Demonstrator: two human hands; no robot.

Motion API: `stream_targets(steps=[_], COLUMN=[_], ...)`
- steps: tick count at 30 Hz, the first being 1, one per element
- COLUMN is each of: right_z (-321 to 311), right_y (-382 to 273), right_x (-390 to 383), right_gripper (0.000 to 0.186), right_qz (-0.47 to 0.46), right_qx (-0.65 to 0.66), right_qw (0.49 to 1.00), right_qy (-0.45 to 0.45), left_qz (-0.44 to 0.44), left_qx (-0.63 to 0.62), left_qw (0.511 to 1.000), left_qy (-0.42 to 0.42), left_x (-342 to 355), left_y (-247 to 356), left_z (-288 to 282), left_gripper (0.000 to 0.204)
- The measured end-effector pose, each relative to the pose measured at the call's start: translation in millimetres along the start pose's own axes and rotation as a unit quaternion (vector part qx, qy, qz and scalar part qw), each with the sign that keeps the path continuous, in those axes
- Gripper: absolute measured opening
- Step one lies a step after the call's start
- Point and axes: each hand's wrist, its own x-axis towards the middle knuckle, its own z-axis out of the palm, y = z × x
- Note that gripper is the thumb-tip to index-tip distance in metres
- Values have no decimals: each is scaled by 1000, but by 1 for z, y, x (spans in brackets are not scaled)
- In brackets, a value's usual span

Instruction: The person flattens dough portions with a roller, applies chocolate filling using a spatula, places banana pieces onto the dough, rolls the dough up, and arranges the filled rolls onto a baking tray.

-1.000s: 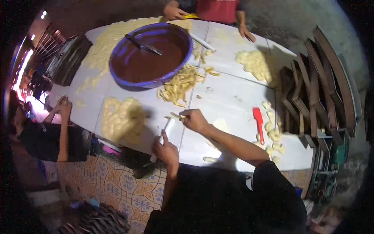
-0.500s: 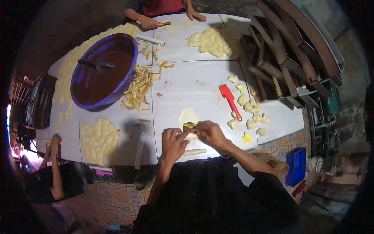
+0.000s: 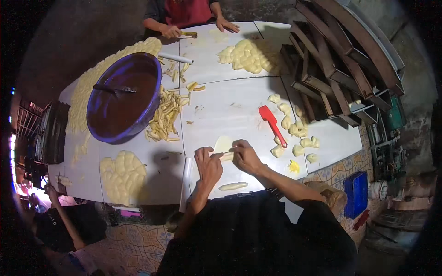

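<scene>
My left hand (image 3: 210,166) and my right hand (image 3: 247,157) grip the two ends of a partly rolled dough sheet (image 3: 224,144), with fingertips curled over its near edge. Its flat far end still lies spread on the table, while the folded part between my hands hides what is inside. A finished-looking dough roll (image 3: 233,186) rests nearer to me, by the table's edge. Beside my left wrist lies a white tube (image 3: 186,184). A red spatula (image 3: 272,125) lies to the right, next to several small dough pieces (image 3: 298,129).
A purple basin (image 3: 156,103) of brown filling stands left, beside a heap of banana-like strips (image 3: 165,112). Dough piles (image 3: 123,175) lie on the white table (image 3: 221,101). Dark metal trays (image 3: 322,69) are stacked right. Co-workers' hands (image 3: 171,31) show across the table and at left.
The dough's near side has been folded over the brown filling and yellow strip, which are now hidden. My right hand has turned to grip the roll. The left co-worker's hands moved apart.
</scene>
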Motion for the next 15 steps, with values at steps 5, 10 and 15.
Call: stream_targets(steps=[5,10,15], right_z=[-13,13,1], right_y=[-25,-5,-26], right_x=[-10,1,-13], right_gripper=[37,25,34], right_qz=[-136,-26,5], right_qx=[-99,-40,-69], right_qw=[986,999,994], right_qy=[-13,11,80], left_qz=[78,74,20], left_qx=[-7,-10,95], left_qw=[994,995,993], left_qy=[-71,-68,-68], left_x=[0,-10,-5], left_y=[8,-37,16], left_z=[-14,17,-6], left_gripper=[54,56,54])
